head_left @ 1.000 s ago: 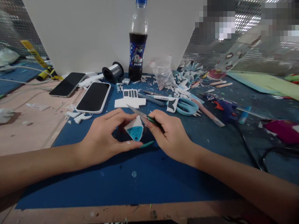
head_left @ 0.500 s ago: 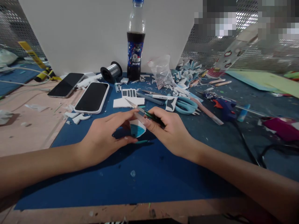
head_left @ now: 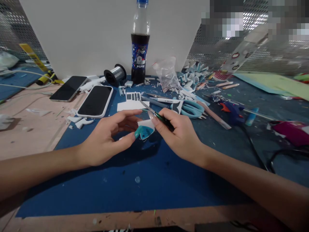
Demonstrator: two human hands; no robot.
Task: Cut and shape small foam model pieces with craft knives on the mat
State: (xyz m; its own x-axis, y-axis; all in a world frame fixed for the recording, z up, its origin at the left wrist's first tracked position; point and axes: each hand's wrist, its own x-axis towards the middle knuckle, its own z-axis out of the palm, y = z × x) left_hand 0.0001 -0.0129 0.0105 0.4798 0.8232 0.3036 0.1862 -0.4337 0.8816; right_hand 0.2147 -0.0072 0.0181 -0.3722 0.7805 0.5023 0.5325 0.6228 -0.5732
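Two bare hands meet over the blue mat point(head_left: 116, 190), a small blue-and-white piece point(head_left: 147, 130) between them, raised just off the surface.

Left hand point(head_left: 103, 138): fingers half curled, spread; long-nailed thumb against the piece's left end. Whether it truly pinches the piece, cannot tell.

Right hand point(head_left: 180, 132): closed around a green-handled knife point(head_left: 158, 117), blade angled up and leftward, past the piece's upper edge. Blade contact with the piece not evident from here. Right thumb lies close by the piece's right end.

Progress, as judged: lower face already coloured blue, with a dark dot; a plain white area remains along the top. Lower edge looks ragged, so trimming seems partway, not finished. Any fixing of the piece to another part not yet done.

Nearby, beyond the hands: a white strip point(head_left: 122, 106), a panel with dark bars point(head_left: 133, 96), a white piece with a black design point(head_left: 176, 106) by the blue-handled scissors point(head_left: 193, 109). These lie loose or separate, apparently unjoined. Heap of offcuts point(head_left: 196, 75) farther back, pointing to much cutting done.
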